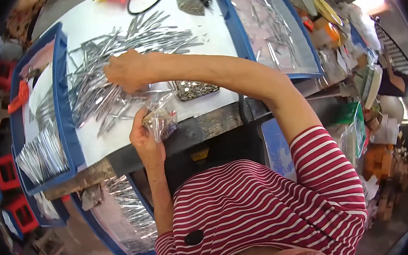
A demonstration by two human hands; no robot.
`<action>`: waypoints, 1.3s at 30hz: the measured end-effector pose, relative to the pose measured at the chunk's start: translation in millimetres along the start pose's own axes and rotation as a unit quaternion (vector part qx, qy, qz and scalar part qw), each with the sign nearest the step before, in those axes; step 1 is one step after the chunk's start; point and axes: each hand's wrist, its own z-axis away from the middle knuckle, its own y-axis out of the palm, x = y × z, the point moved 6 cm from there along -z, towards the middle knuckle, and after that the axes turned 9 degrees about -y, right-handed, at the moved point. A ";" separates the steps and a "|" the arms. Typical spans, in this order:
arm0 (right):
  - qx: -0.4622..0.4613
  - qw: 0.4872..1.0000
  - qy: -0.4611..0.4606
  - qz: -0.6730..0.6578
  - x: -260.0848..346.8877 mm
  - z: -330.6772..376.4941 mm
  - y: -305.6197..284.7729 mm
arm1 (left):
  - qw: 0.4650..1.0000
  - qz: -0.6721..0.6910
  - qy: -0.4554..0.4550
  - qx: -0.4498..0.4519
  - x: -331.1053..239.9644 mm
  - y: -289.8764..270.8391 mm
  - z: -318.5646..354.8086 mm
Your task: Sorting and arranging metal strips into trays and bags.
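Note:
A heap of slim silver metal pieces [157, 41] is spread over the white table top. My right hand [128, 71] reaches across to the heap's left part, with its fingers curled; what lies in them, if anything, is hidden. Close to the table's front edge, my left hand [144, 137] grips a small clear plastic bag [162, 121], closed round its left side. Something small shows inside the bag, too blurred to name. Just right of the bag, partly under my right forearm, is a dark shallow tray [196, 97] with many small shiny bits.
Blue bins with slim metal pieces flank the heap: a left bin [68, 115] and a right bin [233, 23]. Below the table edge stands another blue bin [98, 224]. A black cable [152, 5] lies at the back. Red stools [22, 214] stand at far left.

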 end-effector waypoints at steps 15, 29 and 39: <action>-0.259 0.961 0.056 -0.082 -56.3 102.4 -58.5 | 0.999 -0.037 -0.005 0.014 0.8 7.0 0.4; 0.092 0.840 0.527 0.091 -166.9 468.5 1.3 | 0.998 -0.060 -0.006 0.017 -1.9 13.9 1.8; -0.244 0.774 0.497 0.307 -145.9 453.6 -68.0 | 0.996 -0.091 -0.002 0.002 -2.5 12.4 3.3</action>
